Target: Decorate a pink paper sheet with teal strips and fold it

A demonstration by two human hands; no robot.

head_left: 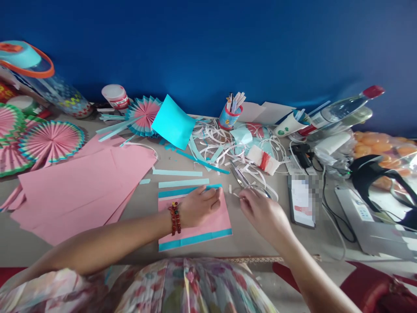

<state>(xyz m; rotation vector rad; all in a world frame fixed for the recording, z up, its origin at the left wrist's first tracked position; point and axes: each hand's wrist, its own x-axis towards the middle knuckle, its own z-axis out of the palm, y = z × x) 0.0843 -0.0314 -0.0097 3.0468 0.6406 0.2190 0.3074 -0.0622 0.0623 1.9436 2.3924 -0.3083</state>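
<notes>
A pink paper sheet [224,217] lies in front of me, with a blue strip along its near edge and blue and white strips along its far edge. My left hand [200,206], a beaded bracelet on its wrist, rests on the sheet. Its fingers lie over the far blue strip [176,192]. Just right of the sheet, my right hand [260,211] is closed in a pinch. From its fingertips a thin white strip [236,194] seems to stick out. Scissors [240,174] lie just beyond that hand.
Pink sheets [84,187] and folded paper rosettes [52,140] cover the left side. Curled white strips [211,141] are heaped at the back, near a pen cup [230,115]. To the right are a phone [301,202], cables and a leaning bottle [342,106].
</notes>
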